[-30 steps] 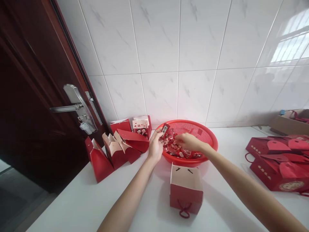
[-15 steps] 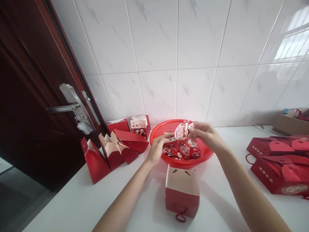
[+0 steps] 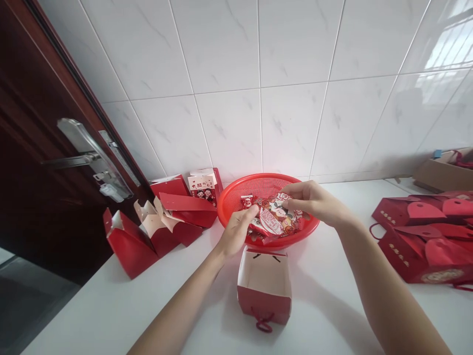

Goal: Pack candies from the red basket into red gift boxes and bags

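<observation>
A red plastic basket (image 3: 229,197) holds several red and white wrapped packets. At its left side my left hand (image 3: 240,228) is closed, the thumb lying against a red-and-white packet (image 3: 271,222). My right hand (image 3: 308,201) reaches over the basket's right rim, thumb and fingertips pinching the upper part of a packet with a cartoon figure. Just in front of the basket stands an open red box (image 3: 264,291) with a pale inside and a red cord handle toward me.
Several opened red boxes (image 3: 133,246) stand on the left, beside a dark door (image 3: 33,98). Red boxes with heart-shaped flaps (image 3: 436,246) sit on the right, a cardboard carton (image 3: 443,172) behind them. A tiled wall rises behind the basket.
The view has shifted a little. The packet raised above the basket is now lower, among the others, and both hands have come down with it.
</observation>
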Available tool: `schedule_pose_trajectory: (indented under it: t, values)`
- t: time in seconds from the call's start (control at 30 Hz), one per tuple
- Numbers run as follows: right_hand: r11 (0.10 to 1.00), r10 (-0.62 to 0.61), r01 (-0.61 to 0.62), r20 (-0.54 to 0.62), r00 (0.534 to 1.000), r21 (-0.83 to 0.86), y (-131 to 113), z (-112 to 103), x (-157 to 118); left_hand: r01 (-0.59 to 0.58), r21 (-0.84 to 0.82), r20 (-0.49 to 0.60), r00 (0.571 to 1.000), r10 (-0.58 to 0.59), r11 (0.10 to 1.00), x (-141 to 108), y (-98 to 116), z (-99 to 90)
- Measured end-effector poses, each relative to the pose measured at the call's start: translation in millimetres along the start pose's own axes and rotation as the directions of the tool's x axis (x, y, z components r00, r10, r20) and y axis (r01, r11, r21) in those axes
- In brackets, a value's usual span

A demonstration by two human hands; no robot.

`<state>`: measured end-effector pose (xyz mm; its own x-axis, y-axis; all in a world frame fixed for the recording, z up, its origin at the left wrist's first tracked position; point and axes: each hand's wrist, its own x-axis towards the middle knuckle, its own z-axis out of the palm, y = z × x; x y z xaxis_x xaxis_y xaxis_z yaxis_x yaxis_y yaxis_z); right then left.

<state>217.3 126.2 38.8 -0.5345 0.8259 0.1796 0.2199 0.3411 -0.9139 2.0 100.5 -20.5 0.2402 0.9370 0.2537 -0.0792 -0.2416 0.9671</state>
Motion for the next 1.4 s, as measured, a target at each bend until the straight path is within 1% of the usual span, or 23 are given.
schedule_pose_trajectory:
  t: [0.07, 0.13, 0.2, 0.27, 0.3, 0.4, 0.47, 0.53, 0.67, 1.07, 1.27, 1.4]
  values:
    - [1.0, -0.01, 0.01, 0.011, 1.0, -0.021, -0.3, 1.4, 0.1, -0.037, 0.059, 0.058, 0.998, 0.033, 0.998, -1.8, 0.2, 0.7]
    - [1.0, -0.016, 0.016, -0.018, 1.0, -0.017, -0.3, 2.7, -0.1, -0.059, 0.091, 0.097, 0.994, 0.05, 0.994, -3.1, -0.6, 0.8]
    - [1.0, -0.019, 0.02, -0.074, 0.997, 0.008, -0.2, 2.9, -0.7, -0.068, 0.104, 0.094, 0.994, 0.058, 0.992, -3.9, -2.9, 0.8]
    - [0.999, -0.017, 0.021, -0.095, 0.995, 0.05, -0.3, 1.5, -1.5, -0.084, 0.119, 0.061, 0.995, 0.077, 0.989, -4.1, -5.7, 1.0]
    - [0.997, -0.014, 0.02, -0.081, 0.997, 0.078, -0.5, 0.6, -1.8, -0.097, 0.127, 0.041, 0.995, 0.092, 0.987, -4.2, -6.9, 1.4]
    - [0.987, 0.007, -0.011, 0.027, 1.0, 0.163, -1.1, -1.2, -1.4, -0.145, 0.137, -0.016, 0.989, 0.148, 0.98, -4.3, -8.3, 3.2]
    - [0.981, 0.01, -0.022, 0.063, 0.998, 0.192, -0.9, -0.7, -0.5, -0.157, 0.131, -0.045, 0.985, 0.164, 0.979, -4.8, -7.8, 4.4]
    - [0.98, -0.006, -0.006, 0.058, 0.998, 0.199, -0.2, 0.8, 0.5, -0.141, 0.11, -0.046, 0.988, 0.146, 0.984, -5.8, -7.1, 5.0]
    - [0.981, -0.041, 0.033, 0.038, 0.998, 0.193, 2.2, 2.8, 1.4, -0.111, 0.065, 0.006, 0.994, 0.11, 0.992, -7.1, -7.3, 4.8]
    - [0.988, -0.07, 0.064, 0.038, 0.997, 0.138, 5.9, 2.8, 3.4, -0.131, 0.097, 0.015, 0.991, 0.13, 0.987, -7.0, -9.8, 4.0]
    - [0.991, -0.09, 0.085, 0.037, 0.995, 0.106, 6.7, 3.9, 3.1, -0.126, 0.102, 0.001, 0.992, 0.127, 0.987, -6.5, -9.4, 4.8]
    - [0.992, -0.087, 0.083, 0.037, 0.996, 0.097, 6.8, 4.3, 3.4, -0.135, 0.096, 0.015, 0.991, 0.134, 0.986, -6.6, -8.0, 5.4]
